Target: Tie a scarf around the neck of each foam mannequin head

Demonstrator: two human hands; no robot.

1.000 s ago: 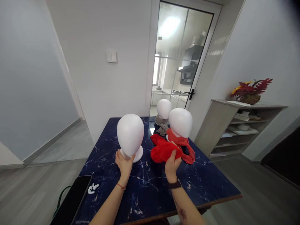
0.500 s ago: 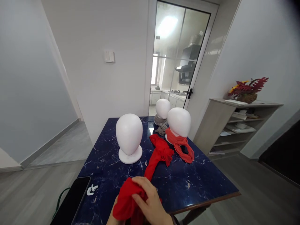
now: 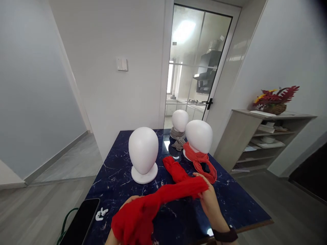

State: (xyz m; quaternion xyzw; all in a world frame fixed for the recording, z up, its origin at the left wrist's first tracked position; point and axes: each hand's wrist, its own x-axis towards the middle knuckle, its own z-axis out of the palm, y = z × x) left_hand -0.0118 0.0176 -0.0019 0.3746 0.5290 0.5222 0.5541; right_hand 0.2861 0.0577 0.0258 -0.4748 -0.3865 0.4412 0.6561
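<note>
A red scarf (image 3: 166, 195) stretches between my two hands above the dark blue marbled table. My left hand (image 3: 131, 199), mostly covered by bunched cloth, grips its near left part. Farther right, my right hand (image 3: 206, 194) is closed around the cloth. More of the scarf lies on the table beyond. Behind my left hand stands a bare white mannequin head (image 3: 143, 149) on a round base. To its right, another white head (image 3: 199, 136) wears a coral scarf (image 3: 200, 161) knotted at the neck. Farther back, a third head (image 3: 180, 120) has a grey scarf (image 3: 178, 137).
A black phone (image 3: 81, 221) and white earbuds (image 3: 101, 214) lie at the table's left edge, near a green cable (image 3: 63, 224). A shelf unit (image 3: 245, 136) with a flower basket (image 3: 276, 108) stands right. Behind the table is a glass door (image 3: 194, 61).
My right hand has moved right and away from the left, drawing the red scarf out between them. The bunched cloth at my left hand has spread. The view has shifted slightly.
</note>
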